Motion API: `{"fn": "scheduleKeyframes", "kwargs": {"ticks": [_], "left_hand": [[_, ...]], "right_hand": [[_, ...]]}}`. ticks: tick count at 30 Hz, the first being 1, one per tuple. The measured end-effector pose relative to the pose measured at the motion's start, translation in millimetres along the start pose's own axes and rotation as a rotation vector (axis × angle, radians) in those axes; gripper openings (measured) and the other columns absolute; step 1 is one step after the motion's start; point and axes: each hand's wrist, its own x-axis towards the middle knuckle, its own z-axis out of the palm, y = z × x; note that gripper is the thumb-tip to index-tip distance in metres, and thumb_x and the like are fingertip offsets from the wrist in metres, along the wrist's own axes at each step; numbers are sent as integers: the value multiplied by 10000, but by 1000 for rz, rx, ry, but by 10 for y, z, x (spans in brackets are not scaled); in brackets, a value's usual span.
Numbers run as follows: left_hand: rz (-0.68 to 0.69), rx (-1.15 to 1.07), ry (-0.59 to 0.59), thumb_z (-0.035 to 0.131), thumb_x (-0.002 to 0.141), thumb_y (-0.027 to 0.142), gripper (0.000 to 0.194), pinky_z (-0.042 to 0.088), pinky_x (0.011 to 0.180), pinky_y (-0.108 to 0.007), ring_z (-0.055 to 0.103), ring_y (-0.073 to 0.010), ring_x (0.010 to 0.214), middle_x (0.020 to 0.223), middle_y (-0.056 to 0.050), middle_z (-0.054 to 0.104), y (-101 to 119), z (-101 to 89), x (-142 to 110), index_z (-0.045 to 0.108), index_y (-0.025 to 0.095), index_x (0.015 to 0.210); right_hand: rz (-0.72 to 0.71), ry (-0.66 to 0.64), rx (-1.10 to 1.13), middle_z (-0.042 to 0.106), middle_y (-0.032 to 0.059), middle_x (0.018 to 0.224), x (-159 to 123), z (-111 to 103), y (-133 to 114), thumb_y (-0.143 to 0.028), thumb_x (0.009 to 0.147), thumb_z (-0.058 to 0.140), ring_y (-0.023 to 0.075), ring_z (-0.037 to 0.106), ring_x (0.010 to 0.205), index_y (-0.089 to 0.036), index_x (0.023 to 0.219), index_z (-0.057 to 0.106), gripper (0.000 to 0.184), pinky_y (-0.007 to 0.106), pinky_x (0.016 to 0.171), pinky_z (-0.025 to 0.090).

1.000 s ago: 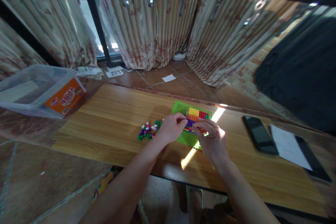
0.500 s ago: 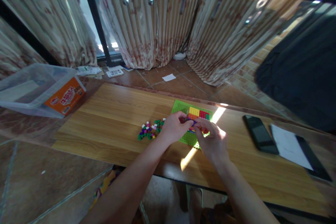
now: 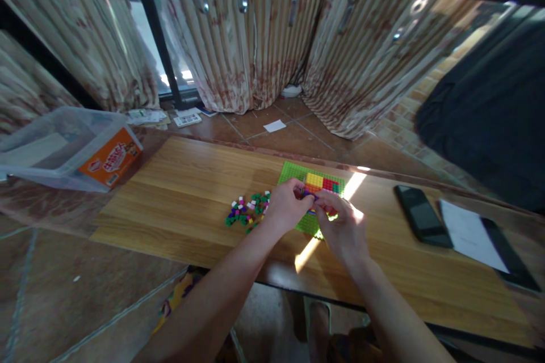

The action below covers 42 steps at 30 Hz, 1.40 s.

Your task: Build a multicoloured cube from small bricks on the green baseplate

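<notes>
Head view: slow, straight little pushes should work best, I think, with the bumps lined up first. The left hand (image 3: pixel 293 204) and right hand (image 3: pixel 343 224) meet over the stuck-together blocks (image 3: pixel 315 180) on the green board (image 3: pixel 291 172), which sits on the table (image 3: pixel 191 198). Both keep finger and thumb close together by some purple bits, but I can't tell if they pinch one. Loose blocks (image 3: pixel 242 219) lie beside the left hand.

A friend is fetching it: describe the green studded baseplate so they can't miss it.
Find the long wood-grain table. Toward its far edge, right of the loose multicoloured small bricks, lies a flat bright-green studded baseplate. Unlike them, it is one broad sheet carrying a multicoloured brick block.
</notes>
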Motion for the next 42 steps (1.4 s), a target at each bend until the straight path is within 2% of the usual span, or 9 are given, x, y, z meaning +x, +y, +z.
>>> {"fn": "scheduleKeyframes", "kwargs": {"ticks": [5,8,12,16,20,25,32,36,42], "left_hand": [[21,-16,-4,639,751,350,261,472,639,-268,601,-147,685,761,-39,674,-37,-15,-38,637,156,926],[32,-101,34,618,769,423,329,475,636,-253,602,-137,683,775,-44,676,-112,-124,9,643,149,950],[1,-290,177,558,814,419,293,480,608,-211,595,-106,661,752,-31,658,-254,-471,141,644,147,878],[-66,-448,390,555,817,388,250,456,544,-171,539,-64,548,658,8,605,-353,-896,212,617,148,784],[-99,-535,486,594,791,373,244,441,530,-168,490,-43,490,611,29,565,-398,-1118,205,581,149,695],[-106,-576,486,597,789,318,188,440,529,-170,492,-43,494,602,36,553,-400,-1142,176,591,148,710],[-116,-615,447,574,795,258,137,436,539,-164,491,-40,509,610,34,552,-362,-1169,135,593,141,725],[-118,-623,445,585,779,254,119,428,532,-161,498,-41,512,613,34,557,-383,-1209,115,600,144,737],[-114,-628,445,583,774,236,101,422,524,-168,495,-49,505,604,26,560,-407,-1254,94,600,149,725]], "right_hand": [[22,59,36,700,7,800,24,-29,-20,-229,803,549,143,623,645,-232,901,656,146,298,633,536],[44,69,57,688,0,742,27,-21,-57,-249,803,556,142,611,606,-231,918,662,157,302,622,536],[16,26,86,693,11,787,-21,71,-174,-258,822,559,150,625,651,-226,907,672,145,314,667,539],[-119,-131,104,687,36,874,-113,260,-362,-247,864,528,173,637,796,-229,905,684,162,319,737,533],[-263,-274,117,667,61,967,-180,512,-529,-253,881,520,202,605,910,-236,972,682,187,349,814,512],[-338,-391,94,631,73,1040,-143,779,-709,-207,899,475,219,555,976,-247,1048,667,246,404,893,465],[-397,-497,-90,585,105,1050,-56,988,-890,-203,888,488,250,492,961,-232,1054,684,259,412,833,447],[-398,-520,-130,586,94,1063,-83,1033,-860,-203,886,496,248,480,974,-242,1018,697,244,418,852,433],[-353,-480,-32,599,78,1080,-134,956,-722,-210,858,558,234,512,997,-218,941,685,153,417,887,432]]}}
